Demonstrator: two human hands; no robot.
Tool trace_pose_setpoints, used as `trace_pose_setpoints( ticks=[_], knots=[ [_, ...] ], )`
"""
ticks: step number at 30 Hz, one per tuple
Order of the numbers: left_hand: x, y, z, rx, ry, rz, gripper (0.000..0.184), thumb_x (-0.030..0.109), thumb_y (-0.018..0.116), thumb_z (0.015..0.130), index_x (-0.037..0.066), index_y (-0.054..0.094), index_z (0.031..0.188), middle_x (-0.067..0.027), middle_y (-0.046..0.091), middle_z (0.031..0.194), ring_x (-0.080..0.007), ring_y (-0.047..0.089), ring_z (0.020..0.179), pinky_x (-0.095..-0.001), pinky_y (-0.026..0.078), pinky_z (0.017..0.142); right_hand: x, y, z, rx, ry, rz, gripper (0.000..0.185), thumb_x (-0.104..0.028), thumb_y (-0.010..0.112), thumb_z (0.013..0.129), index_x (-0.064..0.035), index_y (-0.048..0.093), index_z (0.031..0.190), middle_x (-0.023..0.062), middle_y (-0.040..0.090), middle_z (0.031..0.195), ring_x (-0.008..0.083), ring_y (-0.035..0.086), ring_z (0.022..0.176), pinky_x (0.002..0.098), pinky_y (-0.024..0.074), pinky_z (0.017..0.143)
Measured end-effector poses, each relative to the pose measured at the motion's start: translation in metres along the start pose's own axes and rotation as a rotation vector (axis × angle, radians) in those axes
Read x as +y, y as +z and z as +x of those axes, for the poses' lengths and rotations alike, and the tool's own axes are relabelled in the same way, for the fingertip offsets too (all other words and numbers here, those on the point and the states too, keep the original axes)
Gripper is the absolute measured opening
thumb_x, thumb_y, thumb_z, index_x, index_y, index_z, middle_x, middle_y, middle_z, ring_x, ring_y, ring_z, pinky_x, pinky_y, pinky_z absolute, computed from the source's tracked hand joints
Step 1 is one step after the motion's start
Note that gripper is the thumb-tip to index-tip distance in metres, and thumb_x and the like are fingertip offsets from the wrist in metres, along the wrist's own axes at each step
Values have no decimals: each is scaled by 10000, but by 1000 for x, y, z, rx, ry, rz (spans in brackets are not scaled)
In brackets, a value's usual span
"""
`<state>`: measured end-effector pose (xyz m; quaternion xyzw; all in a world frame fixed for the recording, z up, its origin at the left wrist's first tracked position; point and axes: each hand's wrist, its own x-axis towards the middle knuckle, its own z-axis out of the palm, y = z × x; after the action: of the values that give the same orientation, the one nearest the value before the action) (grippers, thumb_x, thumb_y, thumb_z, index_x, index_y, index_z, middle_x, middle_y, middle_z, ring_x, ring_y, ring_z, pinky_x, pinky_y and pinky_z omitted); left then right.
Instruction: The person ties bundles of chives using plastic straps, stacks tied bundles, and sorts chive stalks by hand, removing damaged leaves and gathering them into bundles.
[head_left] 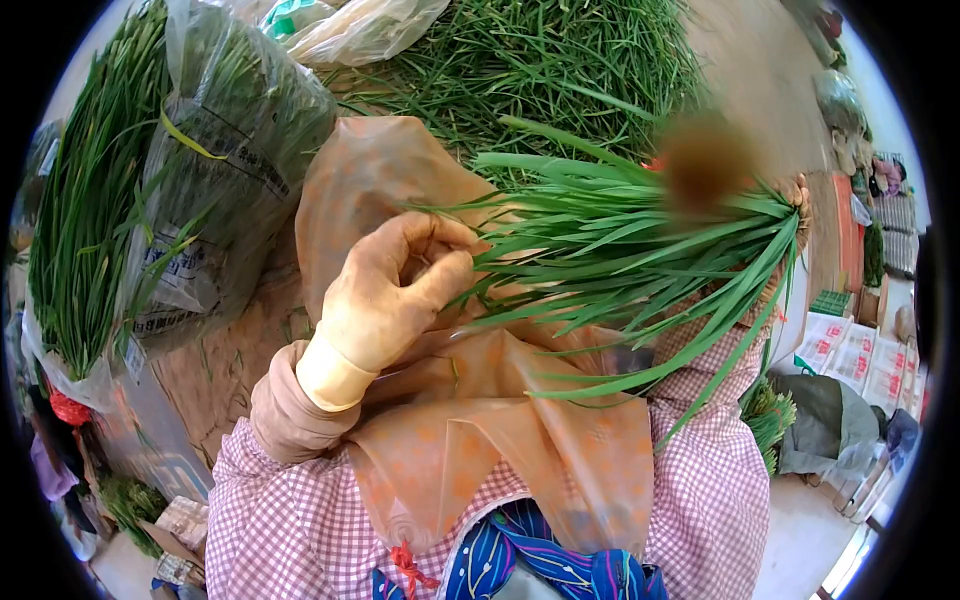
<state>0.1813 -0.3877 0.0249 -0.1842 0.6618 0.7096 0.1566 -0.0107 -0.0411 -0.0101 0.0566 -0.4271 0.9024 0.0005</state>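
Observation:
My left hand (pixel 390 290), in a cream rubber glove, has its thumb and fingers pinched together at the leaf tips of a bunch of garlic chives (pixel 620 235). The long, flat green leaves fan out towards the left. At the bunch's gathered right end, my right hand (pixel 802 198) is closed around it, and only some fingertips show. Leaves and a brown blurred spot near the lens hide much of that side. An orange-patterned plastic apron (pixel 520 400) lies under the bunch and over my lap.
A heap of loose green leaves (pixel 540 70) covers the far middle. To the left stand a plastic bag (pixel 225 170) with printed text and an upright mass of chives (pixel 95 210). White boxes with red print (pixel 850 355) and a dark green cloth (pixel 825 425) are at the right.

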Motion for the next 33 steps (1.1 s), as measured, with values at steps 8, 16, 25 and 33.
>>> trace_pose_setpoints(
  ticks=[8, 16, 25, 33],
  knots=[
    [3, 6, 17, 121, 212, 213, 282, 201, 636, 826, 22, 633, 1044, -74, 664, 812, -127, 612, 704, -263, 482, 674, 0, 2, -2, 7, 11, 3, 187, -130, 547, 919, -33, 587, 1074, -1, 511, 748, 143, 488, 755, 353, 412, 851],
    [4, 17, 34, -64, 205, 362, 368, 301, 701, 779, 37, 654, 1033, -143, 674, 893, -283, 650, 798, -355, 490, 748, 0, 2, -1, 18, 20, 22, 181, -130, 543, 921, -37, 585, 1070, -9, 502, 740, 137, 479, 741, 339, 417, 809],
    [-9, 23, 32, 118, 528, 775, 243, 230, 638, 839, 103, 680, 1043, -139, 663, 1004, -302, 592, 1012, -384, 475, 870, -8, 6, 1, 17, 6, 82, 173, -129, 538, 922, -42, 582, 1065, -17, 491, 731, 130, 468, 726, 323, 421, 762],
    [16, 11, 21, -90, -47, -102, 172, 184, 642, 861, 20, 636, 810, -29, 584, 627, -47, 457, 450, -191, 325, 411, -16, 24, -11, -7, -56, 342, 170, -123, 539, 920, -51, 580, 1069, -20, 491, 732, 127, 461, 701, 303, 415, 708]
  ],
)
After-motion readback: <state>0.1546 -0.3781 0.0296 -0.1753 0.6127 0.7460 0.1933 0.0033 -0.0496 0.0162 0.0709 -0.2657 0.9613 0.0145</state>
